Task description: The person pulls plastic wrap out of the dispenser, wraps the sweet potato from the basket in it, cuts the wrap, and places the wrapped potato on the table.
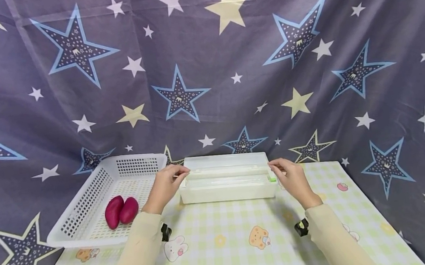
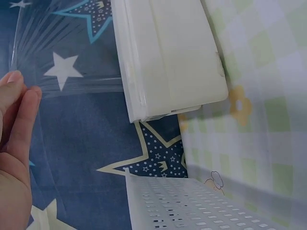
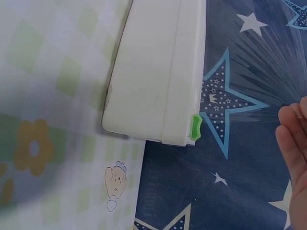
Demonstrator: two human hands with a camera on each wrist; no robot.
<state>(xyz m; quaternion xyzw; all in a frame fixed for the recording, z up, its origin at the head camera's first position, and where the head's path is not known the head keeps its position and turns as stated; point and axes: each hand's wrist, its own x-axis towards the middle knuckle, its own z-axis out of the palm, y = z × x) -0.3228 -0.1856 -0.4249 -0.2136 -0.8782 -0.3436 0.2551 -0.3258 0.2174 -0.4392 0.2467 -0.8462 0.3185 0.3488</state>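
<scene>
A white cling film dispenser box point(image 1: 228, 194) stands at the back of the table, its lid raised behind. A clear sheet of cling film point(image 2: 43, 45) stretches up from it, creased towards both corners. My left hand point(image 1: 165, 187) pinches the film's left corner between thumb and fingertips, above the box. At the other corner, my right hand point(image 1: 295, 182) pinches the film point(image 3: 271, 72); its thumb is mostly cut off in the right wrist view. A green slider point(image 3: 195, 127) sits at the box's right end. Both hands are apart from the box's front.
Left of the box stands a white perforated basket point(image 1: 138, 156) with two purple-red, sweet-potato-like oval things point(image 1: 114, 212) inside. A green-checked cloth point(image 1: 225, 263) covers the table. Close behind hangs a dark star-patterned curtain point(image 1: 202, 31). Small black devices point(image 1: 301, 227) are strapped at the wrists.
</scene>
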